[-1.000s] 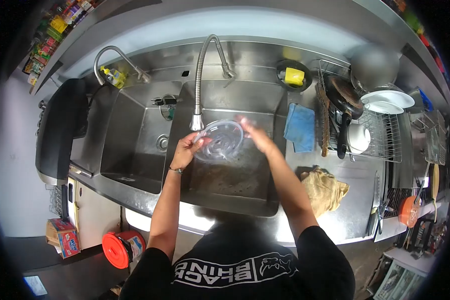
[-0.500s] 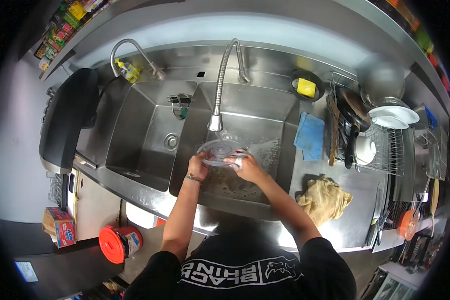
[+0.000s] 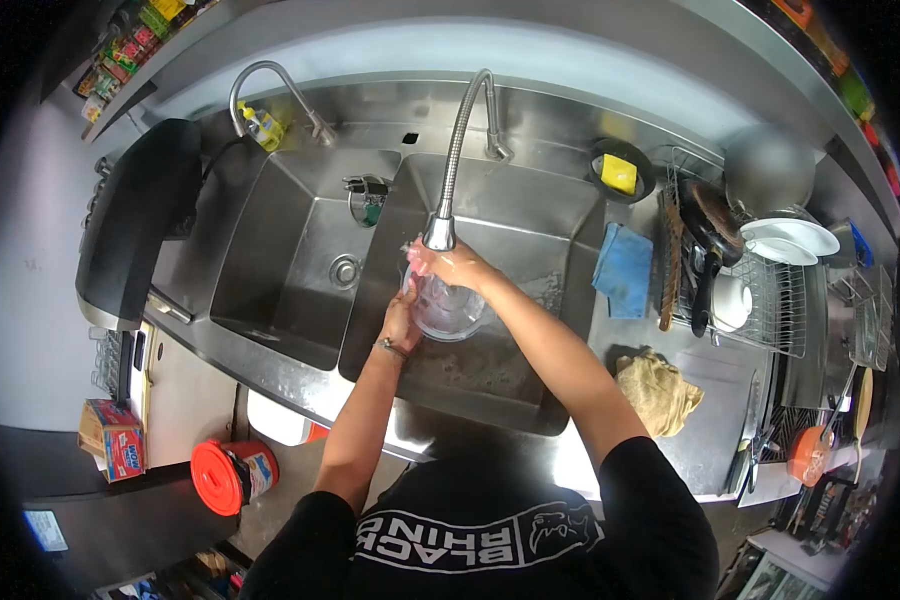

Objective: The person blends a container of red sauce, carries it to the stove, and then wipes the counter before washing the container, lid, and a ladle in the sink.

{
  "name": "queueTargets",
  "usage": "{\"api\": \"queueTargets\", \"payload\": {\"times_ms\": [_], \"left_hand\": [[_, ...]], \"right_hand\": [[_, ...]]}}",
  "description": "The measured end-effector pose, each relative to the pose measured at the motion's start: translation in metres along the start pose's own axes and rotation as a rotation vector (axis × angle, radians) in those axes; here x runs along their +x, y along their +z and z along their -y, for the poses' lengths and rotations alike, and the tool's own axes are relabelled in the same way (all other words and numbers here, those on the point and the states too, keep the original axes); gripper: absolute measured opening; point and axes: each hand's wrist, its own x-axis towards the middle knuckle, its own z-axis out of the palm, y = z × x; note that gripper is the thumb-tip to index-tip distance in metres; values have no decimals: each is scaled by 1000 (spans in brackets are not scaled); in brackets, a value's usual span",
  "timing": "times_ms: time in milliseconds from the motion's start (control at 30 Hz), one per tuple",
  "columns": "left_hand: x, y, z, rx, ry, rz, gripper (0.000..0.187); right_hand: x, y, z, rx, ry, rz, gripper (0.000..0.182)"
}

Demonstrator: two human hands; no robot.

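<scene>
Over the right basin (image 3: 530, 215), a clear round lid or dish (image 3: 452, 312) is gripped at its left edge by my left hand (image 3: 402, 318). My right hand (image 3: 452, 266) is at the far side of it, just under the metal faucet head (image 3: 440, 233), its fingers bent and wet. Something pinkish shows at the fingertips of my right hand, too blurred to name. The faucet head hides part of that hand.
The left basin (image 3: 305, 250) holds a small strainer-like item (image 3: 368, 205). Right of the sink are a blue cloth (image 3: 623, 272), a tan cloth (image 3: 660, 392), a black bowl with a yellow sponge (image 3: 618, 174), and a dish rack (image 3: 775, 295) with pans and plates.
My right hand has moved up and left, under the faucet head. The clear round item has tipped and now sits lower, with its round face showing more fully.
</scene>
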Motion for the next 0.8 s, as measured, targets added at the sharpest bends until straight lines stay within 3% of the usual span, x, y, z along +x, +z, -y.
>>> {"api": "queueTargets", "payload": {"times_ms": [33, 67, 133, 167, 233, 333, 367, 500, 567, 600, 667, 733, 800], "left_hand": [[-1, -1, -1, -2, -1, -2, 46], [-2, -1, -3, 5, -23, -24, 47], [-2, -1, -2, 7, -44, -45, 49], [-1, 0, -1, -7, -34, -1, 50], [0, 0, 3, -20, -26, 40, 50], [1, -2, 8, -88, -70, -19, 52], [2, -2, 10, -142, -108, -39, 52], [-5, 10, 7, -134, -165, -157, 51], [1, 9, 11, -123, -135, -124, 51], [4, 10, 12, -112, -101, -90, 50], [3, 15, 8, -3, -101, -89, 50], [8, 12, 11, 106, -103, -86, 50], [20, 2, 17, 403, 29, -113, 46]], "right_hand": [[4, -3, -3, 313, 176, 124, 35], [4, -5, -8, 312, 178, 124, 35], [-3, 1, 19, -520, 226, -20, 47], [-5, 4, 28, -522, 227, -18, 47], [-6, 10, 34, -1085, 110, -86, 39], [-9, -4, 19, -1174, 5, -61, 41], [-9, -10, 14, -961, 44, -18, 34], [-13, -15, 36, -738, 283, 216, 27], [-4, -23, 5, -1044, -289, -121, 25], [-7, -22, 10, -1045, -292, -122, 25], [-20, -14, 35, -504, 68, 30, 25], [-28, -16, 63, -599, 78, -24, 26], [-32, -24, 65, -697, 84, -76, 27]]}}
